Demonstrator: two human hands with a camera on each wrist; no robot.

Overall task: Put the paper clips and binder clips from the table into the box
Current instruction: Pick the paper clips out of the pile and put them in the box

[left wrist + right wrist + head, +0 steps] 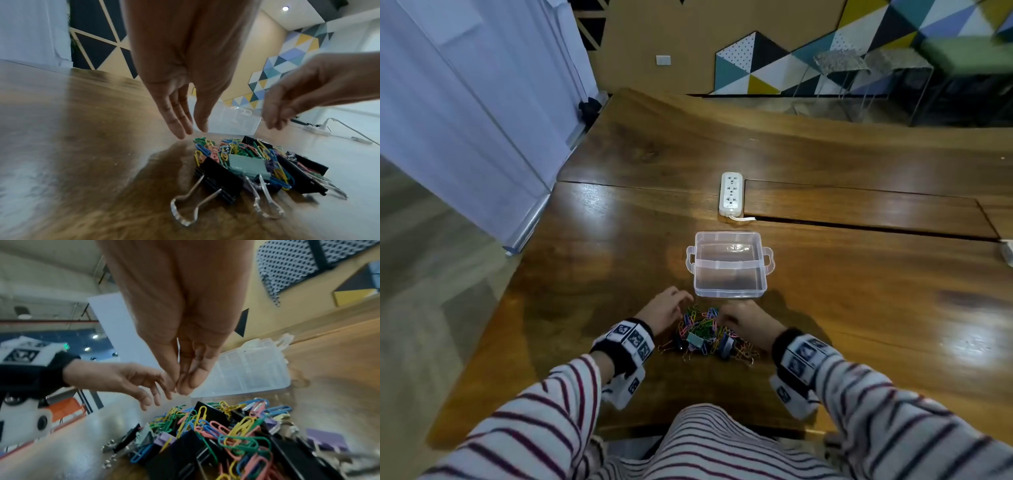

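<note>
Striped sleeves (544,421) nearest; left hand (666,310) and right hand (744,320), fingers relaxed and empty, flank the clip pile (705,334) beneath fingertips; box (729,267) just beyond: best scooped together, inward.

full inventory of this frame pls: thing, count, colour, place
table: one, dark glossy wood, under everything.
box: one, clear plastic, lid off, empty, just beyond the pile.
paper clips: many, count unclear; green, yellow, blue, pink; heaped on the table between the hands.
binder clips: several, count unclear; mostly black, one pale green, some purple; mixed into the same heap.
power strip: one, white, on the table beyond the box.
stools: two, grey tops, clear legs, far side by the patterned wall.
left hand: fingers straight, holding nothing, at the pile's left edge.
right hand: fingers loosely bent over the pile's right side, nothing visibly held.
</note>
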